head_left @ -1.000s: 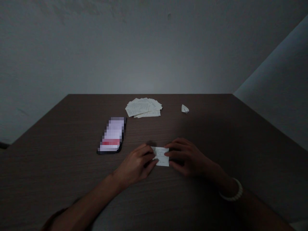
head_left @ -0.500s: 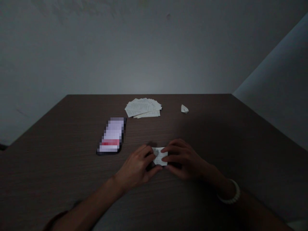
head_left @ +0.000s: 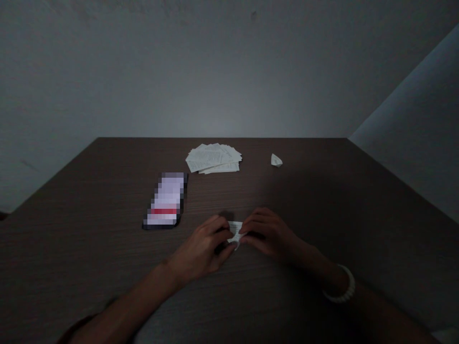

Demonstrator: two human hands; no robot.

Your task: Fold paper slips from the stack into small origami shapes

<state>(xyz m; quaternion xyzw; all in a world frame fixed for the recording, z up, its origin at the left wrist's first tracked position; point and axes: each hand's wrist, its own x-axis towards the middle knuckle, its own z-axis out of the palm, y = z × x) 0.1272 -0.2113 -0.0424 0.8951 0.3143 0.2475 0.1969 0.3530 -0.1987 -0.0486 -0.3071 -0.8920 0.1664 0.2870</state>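
Our left grip (head_left: 206,242) and right grip (head_left: 269,234) pinch opposite sides of the small printed paper (head_left: 234,226) over the counter (head_left: 229,306); we do best with both pinches light, even and level.

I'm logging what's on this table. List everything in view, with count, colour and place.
Table: 1, dark brown, centre
Wall: at least 1, grey, behind table
Slip: 1, white, front centre
Paper pile: 1, white, sheets uncountable, far side
Scrap: 1, white, right of pile
Phone: 1, dark with pale screen, left of slip
Dark patch: 1, left edge, unclear
Bracelet: 1, white, lower right
Left hand: 1, at slip's left
Right hand: 1, at slip's right
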